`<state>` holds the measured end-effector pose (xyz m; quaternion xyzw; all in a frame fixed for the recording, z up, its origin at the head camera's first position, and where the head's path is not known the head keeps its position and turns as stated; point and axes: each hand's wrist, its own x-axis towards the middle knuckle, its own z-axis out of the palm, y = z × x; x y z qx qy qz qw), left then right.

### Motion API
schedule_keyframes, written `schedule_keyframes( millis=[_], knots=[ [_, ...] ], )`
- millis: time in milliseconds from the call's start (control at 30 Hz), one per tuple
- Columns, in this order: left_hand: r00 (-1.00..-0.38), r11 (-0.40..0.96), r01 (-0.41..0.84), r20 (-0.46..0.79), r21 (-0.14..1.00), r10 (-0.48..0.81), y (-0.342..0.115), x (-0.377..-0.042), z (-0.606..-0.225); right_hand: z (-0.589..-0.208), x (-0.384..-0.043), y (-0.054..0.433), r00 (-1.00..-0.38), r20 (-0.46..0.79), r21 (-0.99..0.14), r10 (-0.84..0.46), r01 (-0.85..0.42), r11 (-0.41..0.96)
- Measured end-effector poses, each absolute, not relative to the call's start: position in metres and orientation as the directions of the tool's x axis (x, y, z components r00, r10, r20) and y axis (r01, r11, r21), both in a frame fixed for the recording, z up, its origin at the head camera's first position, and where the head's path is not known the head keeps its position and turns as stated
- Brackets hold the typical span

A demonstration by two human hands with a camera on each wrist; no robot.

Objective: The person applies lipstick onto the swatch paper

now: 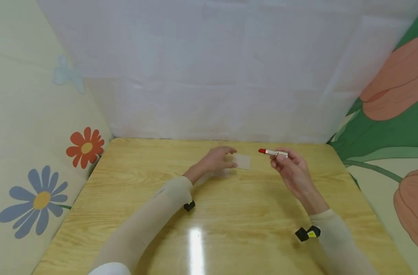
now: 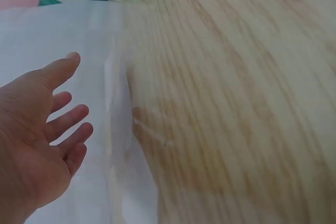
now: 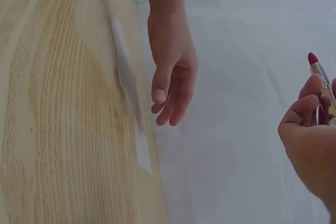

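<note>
My right hand (image 1: pixel 293 172) pinches an uncapped lipstick (image 1: pixel 272 152) by its shiny base, with the red tip pointing left. In the right wrist view the red bullet (image 3: pixel 313 59) sticks up beyond the fingers. My left hand (image 1: pixel 217 159) hovers over the far part of the table, thumb and fingers spread apart with nothing between them. Just beyond its fingertips lies a small pale square sheet (image 1: pixel 243 162), which looks like paper. Another whitish piece (image 2: pixel 139 182) lies on the table beneath the left hand; its kind is hard to tell.
The wooden table (image 1: pixel 229 221) stretches under both arms and carries a bright light reflection near the front. A white cloth (image 1: pixel 209 76) hangs along its far edge. Flower-patterned sheets (image 1: pixel 33 126) flank it left and right. Black wrist devices (image 1: pixel 302 234) sit on both sleeves.
</note>
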<state>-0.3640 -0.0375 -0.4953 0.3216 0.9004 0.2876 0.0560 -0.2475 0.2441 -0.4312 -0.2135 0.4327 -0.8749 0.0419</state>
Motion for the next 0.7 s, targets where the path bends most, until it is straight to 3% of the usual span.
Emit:
schedule_keyframes(
  millis=[233,500,700],
  knots=[
    [-0.777,0.672,0.575,0.055,0.466,0.627,-0.035,-0.372,-0.508,-0.433,-0.248,0.244,-0.912,0.34,-0.807,-0.23,-0.158,-0.568],
    [-0.841,0.733,0.49,0.035,0.472,0.54,-0.029,-0.366,-0.511,-0.432,-0.252,0.242,-0.924,0.321,-0.809,-0.207,-0.154,-0.567],
    [-0.845,0.754,0.493,0.033,0.434,0.534,-0.027,-0.361,-0.515,-0.438,-0.26,0.241,-0.923,0.315,-0.814,-0.221,-0.143,-0.563]
  ],
)
